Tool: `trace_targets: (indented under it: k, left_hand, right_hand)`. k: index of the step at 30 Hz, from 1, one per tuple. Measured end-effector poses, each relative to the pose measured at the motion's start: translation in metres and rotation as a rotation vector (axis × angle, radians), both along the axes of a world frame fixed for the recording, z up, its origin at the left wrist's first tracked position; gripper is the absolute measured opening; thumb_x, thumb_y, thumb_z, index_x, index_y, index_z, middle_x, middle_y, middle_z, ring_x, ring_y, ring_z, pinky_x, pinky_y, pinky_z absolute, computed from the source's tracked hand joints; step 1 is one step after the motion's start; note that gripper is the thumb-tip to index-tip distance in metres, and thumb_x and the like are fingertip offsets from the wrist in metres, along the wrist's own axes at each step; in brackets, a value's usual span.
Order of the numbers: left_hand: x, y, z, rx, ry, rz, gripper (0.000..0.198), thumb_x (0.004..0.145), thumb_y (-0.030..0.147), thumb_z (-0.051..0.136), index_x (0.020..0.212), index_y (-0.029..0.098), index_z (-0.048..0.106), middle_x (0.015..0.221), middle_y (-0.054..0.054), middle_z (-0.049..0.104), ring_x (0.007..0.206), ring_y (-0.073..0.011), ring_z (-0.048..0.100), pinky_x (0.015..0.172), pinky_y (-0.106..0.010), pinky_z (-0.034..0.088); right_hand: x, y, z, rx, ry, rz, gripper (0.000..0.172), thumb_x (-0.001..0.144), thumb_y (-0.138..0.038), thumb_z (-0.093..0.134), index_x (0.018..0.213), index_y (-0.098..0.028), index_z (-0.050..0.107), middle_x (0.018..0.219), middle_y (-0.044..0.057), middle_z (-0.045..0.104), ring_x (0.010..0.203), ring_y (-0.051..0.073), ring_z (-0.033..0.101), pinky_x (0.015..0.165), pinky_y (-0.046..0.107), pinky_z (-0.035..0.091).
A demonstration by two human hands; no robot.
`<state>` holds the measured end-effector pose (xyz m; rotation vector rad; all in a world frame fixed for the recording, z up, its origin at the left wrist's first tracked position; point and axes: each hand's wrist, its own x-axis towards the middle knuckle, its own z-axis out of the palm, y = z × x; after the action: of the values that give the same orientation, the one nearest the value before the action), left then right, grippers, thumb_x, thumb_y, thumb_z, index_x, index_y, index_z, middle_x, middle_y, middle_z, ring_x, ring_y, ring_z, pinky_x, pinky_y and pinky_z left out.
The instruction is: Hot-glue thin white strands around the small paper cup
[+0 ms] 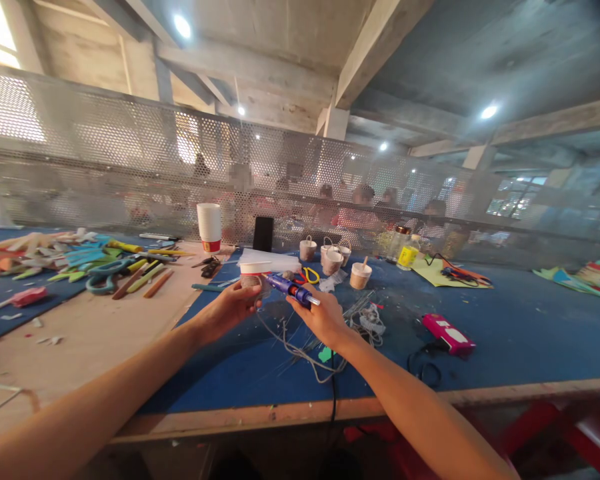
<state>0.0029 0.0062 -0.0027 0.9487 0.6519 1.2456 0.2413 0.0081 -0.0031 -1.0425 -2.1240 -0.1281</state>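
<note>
My left hand [233,307] is closed around a small paper cup [254,272] with a white rim, held above the blue table mat [505,333]. My right hand [323,317] grips a purple glue gun [290,289], its nozzle pointing left at the cup's side. The gun's black cord [333,393] runs down over the table's front edge. Both forearms reach in from the bottom of the view.
Several small cups with handles [330,257] stand behind my hands. A stack of white cups [209,227] and a black phone [263,233] sit near the mesh fence. Scissors and coloured sticks [110,270] lie left; a pink device [447,332] lies right. Loose wires [300,347] sprawl below my hands. People sit beyond the fence.
</note>
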Motion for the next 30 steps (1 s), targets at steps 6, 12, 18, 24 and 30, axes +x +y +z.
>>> trace_targets:
  k: [6,12,18,24,30]
  left_hand:
    - [-0.0003,-0.0006,0.0021,-0.021,-0.017,0.010,0.024,0.081,0.008,0.073,0.104,0.013,0.070,0.082,-0.002,0.068,0.059,-0.0095,0.066,0.053,-0.017,0.054]
    - [-0.0006,0.0000,0.0010,-0.016,-0.013,0.003,0.019,0.080,0.009,0.074,0.098,0.015,0.070,0.080,-0.002,0.069,0.059,-0.0095,0.066,0.053,-0.017,0.053]
    - [-0.0012,-0.0008,0.0014,-0.009,-0.010,-0.008,0.020,0.081,0.010,0.074,0.099,0.015,0.070,0.081,-0.002,0.069,0.060,-0.0097,0.065,0.053,-0.017,0.053]
    - [-0.0015,-0.0013,0.0022,-0.014,-0.021,-0.003,0.029,0.081,0.009,0.073,0.109,0.016,0.069,0.085,-0.001,0.069,0.062,-0.0090,0.066,0.056,-0.017,0.054]
    - [-0.0019,-0.0017,0.0032,-0.032,-0.034,0.001,0.022,0.080,0.008,0.074,0.100,0.015,0.071,0.080,-0.002,0.069,0.060,-0.0099,0.066,0.055,-0.018,0.054]
  right_hand:
    - [-0.0001,-0.0006,0.0003,0.002,0.004,-0.012,0.030,0.098,-0.049,0.052,0.096,-0.022,0.065,0.073,0.003,0.074,0.065,0.019,0.068,0.054,0.025,0.031]
    - [0.0000,0.0018,-0.0011,0.035,0.009,-0.003,0.031,0.098,-0.048,0.050,0.095,-0.021,0.064,0.072,0.003,0.073,0.063,0.019,0.068,0.054,0.026,0.032]
    - [0.0000,0.0044,-0.0039,0.054,0.019,0.000,0.031,0.099,-0.049,0.049,0.096,-0.021,0.063,0.072,0.003,0.073,0.063,0.019,0.068,0.055,0.026,0.034]
    - [-0.0002,0.0040,-0.0030,0.057,0.006,-0.024,0.031,0.098,-0.049,0.051,0.096,-0.021,0.064,0.072,0.003,0.073,0.064,0.019,0.069,0.054,0.026,0.033]
    - [0.0000,0.0036,-0.0020,0.012,0.000,-0.026,0.033,0.099,-0.050,0.049,0.098,-0.021,0.065,0.076,0.005,0.075,0.066,0.021,0.070,0.056,0.026,0.035]
